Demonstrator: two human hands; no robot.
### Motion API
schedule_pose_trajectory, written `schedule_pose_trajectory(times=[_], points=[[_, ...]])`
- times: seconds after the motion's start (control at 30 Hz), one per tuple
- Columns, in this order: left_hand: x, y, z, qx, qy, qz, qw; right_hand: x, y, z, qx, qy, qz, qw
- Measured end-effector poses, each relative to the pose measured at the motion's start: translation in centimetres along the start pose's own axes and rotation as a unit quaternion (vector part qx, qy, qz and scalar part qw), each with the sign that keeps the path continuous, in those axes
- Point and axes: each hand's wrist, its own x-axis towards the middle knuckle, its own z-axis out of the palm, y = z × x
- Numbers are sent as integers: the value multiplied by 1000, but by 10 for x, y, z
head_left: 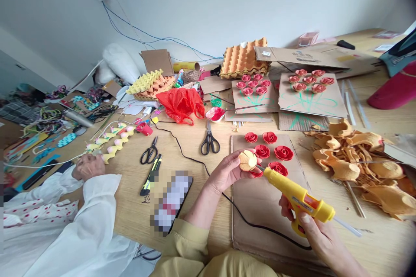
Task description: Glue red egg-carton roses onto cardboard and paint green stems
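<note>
Holding the flower [248, 160] in the left hand [227, 171], above the card [269, 220], with the right hand [316, 233] gripping the glue gun [295, 194], tip [266, 171] just beside the flower. Any slip that close could burn the left hand; the cord [250, 224] looping over the card might snag, jerk the tip and drip on the roses [284, 153]

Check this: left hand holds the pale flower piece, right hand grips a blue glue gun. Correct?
Colour's wrong: the head view shows the glue gun is yellow. Rest is right: right hand grips it, left hand holds the pale flower piece.
</note>
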Motion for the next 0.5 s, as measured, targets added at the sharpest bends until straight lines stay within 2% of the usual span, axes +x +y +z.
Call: schedule_pose_trajectory(times=[0.27,0.5], points=[[-1,1,-2,15,-8,6,1000,-5,11,-1,-62,3,-14,998],[-1,2,-1,17,-23,21,999,-5,14,-2,-68,-13,-43,997]])
